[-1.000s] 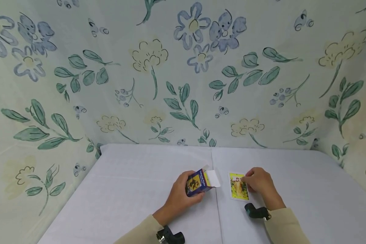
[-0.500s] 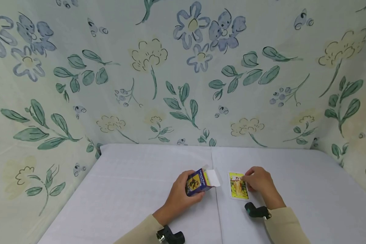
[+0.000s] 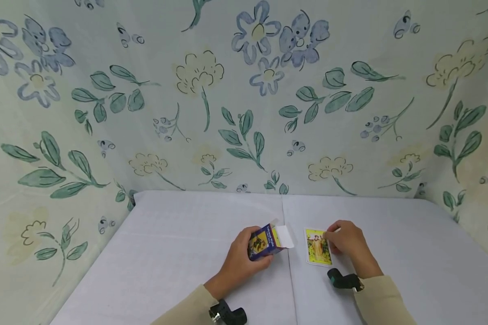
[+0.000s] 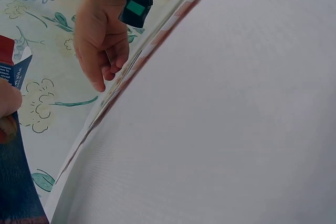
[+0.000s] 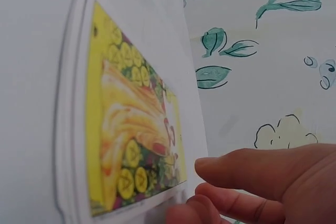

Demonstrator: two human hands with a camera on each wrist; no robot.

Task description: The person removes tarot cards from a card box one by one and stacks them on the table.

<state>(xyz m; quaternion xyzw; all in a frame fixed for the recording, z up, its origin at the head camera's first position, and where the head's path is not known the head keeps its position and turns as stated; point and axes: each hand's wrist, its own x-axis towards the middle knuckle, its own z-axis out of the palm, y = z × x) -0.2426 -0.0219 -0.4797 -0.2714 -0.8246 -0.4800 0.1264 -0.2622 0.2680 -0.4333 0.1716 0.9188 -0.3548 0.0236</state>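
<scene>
L hand: curled round the box (image 3: 262,243), thumb on the near side, fingers over the far side; L hand (image 3: 241,258) sits L of the table's center crease (image 3: 291,289).
Box: dark blue w/ yellow pic & wht lettering, held tilted, mouth end twd the R side of the table; well in from the far edge.
Flap: wht flap (image 3: 283,237) sticks out of the box's mouth end, lifted, pointing twd the cards; reaches abt over the crease.
Cards: small pile of cards (image 3: 319,247), flat on the table just R of the crease, well in from far & R edges. R wrist view shows layered wht edges, so more than one.
Top card: pic side up, yellow bkgd, figure in orange-yellow robe, wht border; long sides run roughly near-to-far.
R hand: R hand (image 3: 347,241) is at the R edge of the pile, nearer its far R corner; fingers bent, thumb tip right by the card border. Can't tell if it's pinching a card or only resting alongside.
Gap: box & pile apart, near each other.
Table: wht cloth-covered table (image 3: 179,253); far edge meets floral fabric (image 3: 244,149), blue flowers & grn leaves.
Wrists: blk camera on each, L one (image 3: 229,313), R one (image 3: 343,280); beige sleeves (image 3: 382,298) on both arms.
</scene>
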